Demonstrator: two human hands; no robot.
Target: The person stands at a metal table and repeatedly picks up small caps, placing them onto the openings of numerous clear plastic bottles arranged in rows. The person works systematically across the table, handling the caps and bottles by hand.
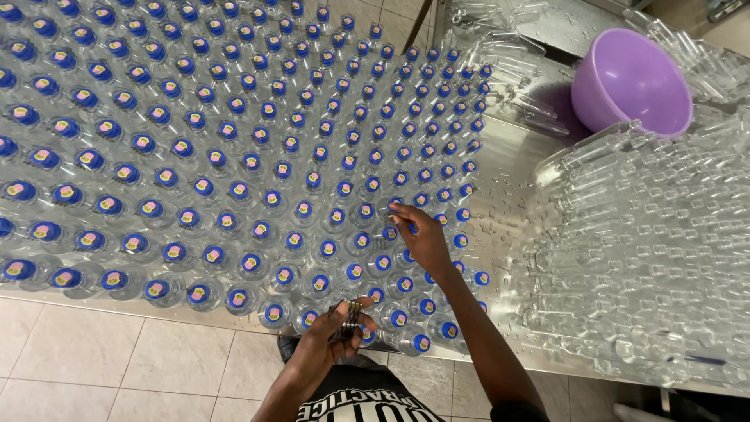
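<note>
Bright, even overhead light — glare on wet steel — edges bowed, sharp focus.

One head-worn camera looks steeply down from above the near edge of the wet shiny steel tabletop (500, 176), close over it, facing its far side; tiled floor shows nearest.

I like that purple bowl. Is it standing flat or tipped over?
Tipped. The purple bowl leans on its side against the clear empty bottles on the wet metal table, with its open mouth facing sideways and upward.
</note>
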